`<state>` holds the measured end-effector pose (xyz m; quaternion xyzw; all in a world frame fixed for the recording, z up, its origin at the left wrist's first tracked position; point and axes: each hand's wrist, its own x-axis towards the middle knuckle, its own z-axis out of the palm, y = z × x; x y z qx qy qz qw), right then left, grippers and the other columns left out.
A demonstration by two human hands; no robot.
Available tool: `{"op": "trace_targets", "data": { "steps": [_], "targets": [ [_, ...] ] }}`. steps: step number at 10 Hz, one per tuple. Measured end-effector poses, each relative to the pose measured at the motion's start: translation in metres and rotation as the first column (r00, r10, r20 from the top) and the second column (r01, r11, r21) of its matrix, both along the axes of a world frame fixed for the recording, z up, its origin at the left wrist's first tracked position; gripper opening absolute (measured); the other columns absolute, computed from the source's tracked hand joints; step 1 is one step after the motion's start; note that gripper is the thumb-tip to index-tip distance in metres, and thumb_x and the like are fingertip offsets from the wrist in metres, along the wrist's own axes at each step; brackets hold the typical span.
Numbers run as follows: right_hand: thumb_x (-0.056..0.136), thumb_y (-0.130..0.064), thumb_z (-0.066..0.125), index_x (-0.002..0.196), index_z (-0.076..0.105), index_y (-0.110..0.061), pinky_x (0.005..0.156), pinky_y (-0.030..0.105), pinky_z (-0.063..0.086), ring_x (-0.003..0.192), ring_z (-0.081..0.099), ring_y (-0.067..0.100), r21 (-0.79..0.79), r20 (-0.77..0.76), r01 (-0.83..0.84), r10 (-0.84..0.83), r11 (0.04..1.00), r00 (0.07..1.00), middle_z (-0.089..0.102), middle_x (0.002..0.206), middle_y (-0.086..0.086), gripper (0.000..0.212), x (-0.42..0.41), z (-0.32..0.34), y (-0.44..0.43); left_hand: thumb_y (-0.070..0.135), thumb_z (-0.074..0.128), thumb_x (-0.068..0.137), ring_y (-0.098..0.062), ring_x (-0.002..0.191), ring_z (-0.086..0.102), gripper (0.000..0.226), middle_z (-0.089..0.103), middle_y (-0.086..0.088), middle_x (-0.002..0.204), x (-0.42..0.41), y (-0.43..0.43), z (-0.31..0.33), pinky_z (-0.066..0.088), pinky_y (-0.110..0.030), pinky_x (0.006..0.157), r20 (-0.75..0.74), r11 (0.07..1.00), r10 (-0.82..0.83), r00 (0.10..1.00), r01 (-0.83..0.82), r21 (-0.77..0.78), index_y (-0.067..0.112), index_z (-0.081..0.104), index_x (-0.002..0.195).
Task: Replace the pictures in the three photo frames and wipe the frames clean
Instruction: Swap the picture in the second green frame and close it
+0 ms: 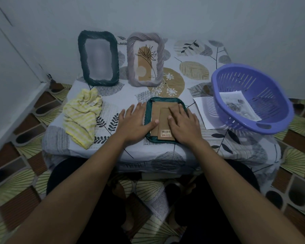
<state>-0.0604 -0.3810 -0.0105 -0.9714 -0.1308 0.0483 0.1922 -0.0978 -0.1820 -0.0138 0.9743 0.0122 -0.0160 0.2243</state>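
A teal photo frame [149, 107] lies face down on the table in front of me, its brown cardboard back [161, 124] up. My left hand [136, 123] rests flat on the frame's left edge, thumb on the cardboard. My right hand [183, 124] presses flat on the cardboard's right side. Two frames stand at the back against the wall: a dark green frame [99, 58] with a blurred picture and a grey-lilac frame [145, 59] with a plant drawing. A yellow striped cloth [82, 117] lies crumpled to the left.
A purple plastic basket [250, 97] sits tilted at the right, with a printed picture [239, 105] inside and a white sheet [203, 110] under it. The low table [183, 80] has a leaf-patterned cover. Patterned floor tiles surround it; a wall is close behind.
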Motion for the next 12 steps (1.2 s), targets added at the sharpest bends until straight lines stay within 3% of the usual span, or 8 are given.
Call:
{"op": "trace_targets", "data": {
  "steps": [1, 2, 4, 5, 6, 7, 8, 12],
  "targets": [
    [0.105, -0.050, 0.024, 0.156, 0.021, -0.038, 0.122, 0.045, 0.001, 0.153, 0.007, 0.026, 0.005, -0.002, 0.008, -0.008, 1.000, 1.000, 0.005, 0.167, -0.003, 0.053, -0.002, 0.001, 0.000, 0.071, 0.036, 0.091, -0.021, 0.153, -0.005, 0.074, 0.001, 0.003, 0.168, -0.002, 0.008, 0.005, -0.009, -0.052, 0.120, -0.025, 0.994, -0.079, 0.997, 0.076, -0.083, 0.043, 0.014, 0.156],
    [0.105, -0.050, 0.025, 0.156, 0.022, -0.038, 0.122, 0.046, 0.002, 0.153, 0.007, 0.028, 0.010, -0.005, 0.011, -0.011, 1.000, 1.000, 0.002, 0.167, -0.006, 0.053, -0.002, 0.002, 0.001, 0.074, 0.042, 0.079, -0.023, 0.154, -0.005, 0.073, 0.005, 0.003, 0.167, -0.002, 0.016, 0.010, -0.012, -0.055, 0.119, -0.096, 0.979, -0.199, 0.975, 0.194, -0.064, 0.052, 0.030, 0.148],
    [0.105, -0.049, 0.027, 0.156, 0.023, -0.038, 0.123, 0.045, 0.002, 0.153, 0.008, 0.026, 0.026, -0.008, 0.019, -0.019, 0.999, 1.000, 0.009, 0.166, -0.011, 0.053, -0.002, 0.002, 0.001, 0.080, 0.050, 0.065, -0.025, 0.153, -0.007, 0.063, 0.007, 0.007, 0.167, -0.012, 0.021, 0.017, -0.005, -0.061, 0.119, -0.054, 0.966, -0.248, 0.967, 0.242, -0.090, 0.061, 0.048, 0.125],
    [0.104, -0.049, 0.027, 0.156, 0.023, -0.038, 0.124, 0.045, 0.001, 0.153, 0.008, 0.026, 0.034, -0.015, 0.022, -0.021, 0.999, 1.000, 0.009, 0.166, -0.011, 0.053, -0.003, 0.002, 0.001, 0.071, 0.056, 0.070, -0.025, 0.152, 0.011, 0.059, 0.027, 0.010, 0.162, -0.011, 0.018, 0.025, 0.010, -0.067, 0.116, -0.059, 0.955, -0.293, 0.954, 0.289, -0.061, 0.049, 0.061, 0.124],
    [0.104, -0.050, 0.026, 0.156, 0.024, -0.038, 0.124, 0.045, 0.002, 0.153, 0.008, 0.026, 0.037, -0.012, 0.024, -0.024, 0.999, 1.000, 0.010, 0.166, -0.011, 0.053, -0.003, 0.001, 0.001, 0.058, 0.067, 0.084, -0.019, 0.141, 0.033, 0.040, 0.052, 0.014, 0.145, -0.008, 0.014, 0.033, 0.016, -0.061, 0.117, -0.035, 0.932, -0.352, 0.935, 0.354, 0.073, 0.040, 0.070, 0.119],
    [0.104, -0.049, 0.027, 0.156, 0.024, -0.037, 0.123, 0.045, 0.001, 0.153, 0.007, 0.025, 0.037, -0.011, 0.022, -0.022, 0.999, 1.000, 0.010, 0.166, -0.011, 0.053, -0.003, 0.002, 0.001, 0.045, 0.068, 0.090, -0.008, 0.126, 0.049, 0.022, 0.065, 0.020, 0.125, -0.006, 0.008, 0.040, 0.008, -0.047, 0.118, 0.034, 0.888, -0.412, 0.911, 0.393, 0.237, 0.038, 0.074, 0.110],
    [0.104, -0.049, 0.027, 0.156, 0.025, -0.037, 0.123, 0.044, 0.001, 0.153, 0.008, 0.025, 0.042, -0.015, 0.026, -0.026, 0.999, 1.000, 0.010, 0.166, -0.011, 0.053, -0.004, 0.003, 0.001, 0.044, 0.068, 0.090, -0.003, 0.120, 0.056, 0.022, 0.066, 0.021, 0.124, -0.003, 0.007, 0.046, 0.008, -0.039, 0.117, -0.014, 0.871, -0.431, 0.902, 0.420, 0.253, 0.037, 0.075, 0.109],
    [0.104, -0.049, 0.027, 0.155, 0.026, -0.037, 0.123, 0.044, 0.001, 0.153, 0.007, 0.025, 0.044, -0.009, 0.023, -0.023, 0.999, 1.000, 0.011, 0.166, -0.010, 0.052, -0.004, 0.004, 0.002, 0.044, 0.067, 0.090, -0.002, 0.117, 0.057, 0.022, 0.067, 0.020, 0.124, -0.004, 0.006, 0.051, 0.016, -0.038, 0.117, -0.046, 0.832, -0.485, 0.873, 0.477, 0.284, 0.037, 0.074, 0.110]
  ]
}}
